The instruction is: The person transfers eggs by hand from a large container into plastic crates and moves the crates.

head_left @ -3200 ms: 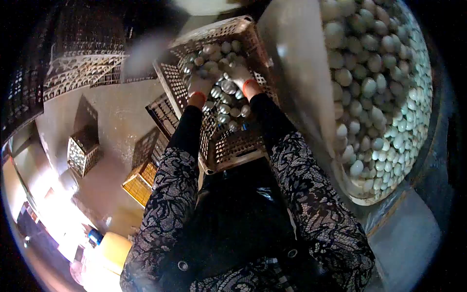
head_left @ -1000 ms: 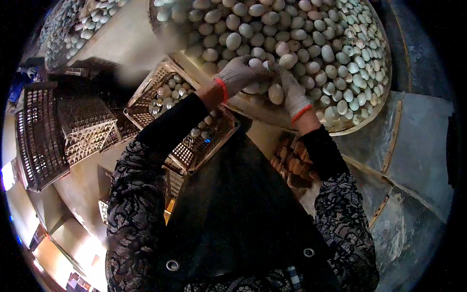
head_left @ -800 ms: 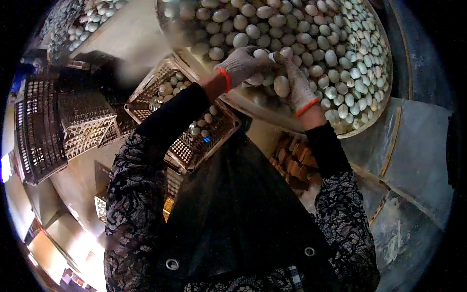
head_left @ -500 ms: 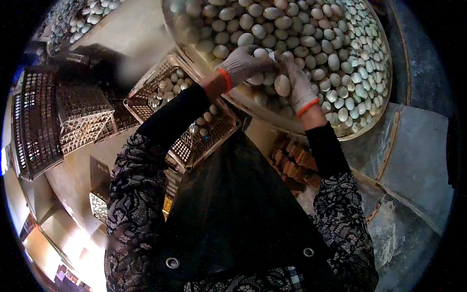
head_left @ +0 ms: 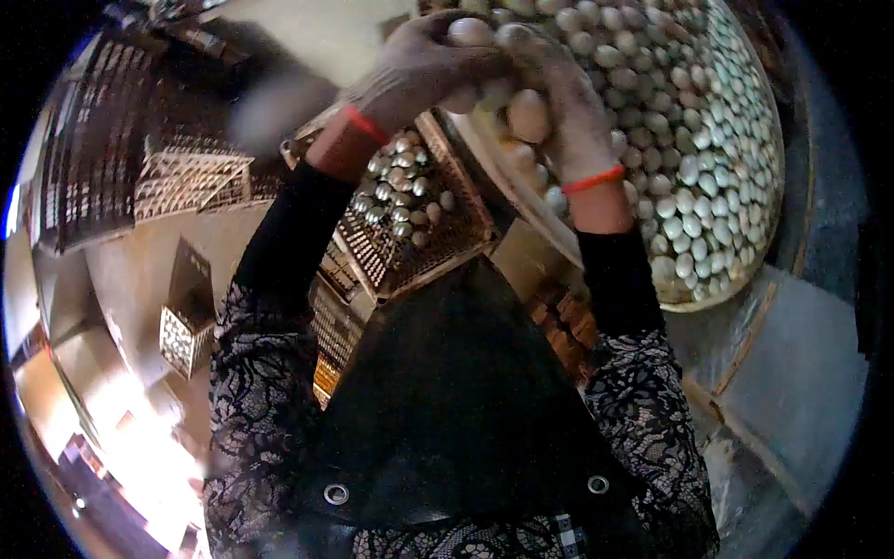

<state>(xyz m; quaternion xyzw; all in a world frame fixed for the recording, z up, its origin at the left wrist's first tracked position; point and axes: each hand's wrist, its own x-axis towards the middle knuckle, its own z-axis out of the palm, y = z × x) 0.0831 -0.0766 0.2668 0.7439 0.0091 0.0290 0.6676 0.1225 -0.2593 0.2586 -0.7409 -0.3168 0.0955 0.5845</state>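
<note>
Both my hands wear pale knit gloves with orange cuffs and are close together above the near rim of a wide round tub (head_left: pixel 535 216) full of pale eggs. In my left hand (head_left: pixel 419 67), the fingers curl round an egg (head_left: pixel 470 33) at the top of the grip. My right hand (head_left: pixel 573 107) is bent inward, with a larger, browner egg (head_left: pixel 529 116) against its palm side. Another egg (head_left: pixel 512 37) shows between the two hands, and I cannot tell which one bears it. The fingertips are partly hidden and a little blurred.
Left of the tub, a plastic crate (head_left: pixel 480 200) holds a layer of eggs (head_left: pixel 400 191). Dark stacked crates (head_left: pixel 93 140) stand further left, near a lighter crate (head_left: pixel 191 182). A small crate of eggs (head_left: pixel 182 340) is on the floor. Bricks (head_left: pixel 563 326) lie below the tub.
My hands have risen in the view and look larger, with the eggs still in them. The view has shifted, so the tub sits further right and more of the crate's eggs shows.
</note>
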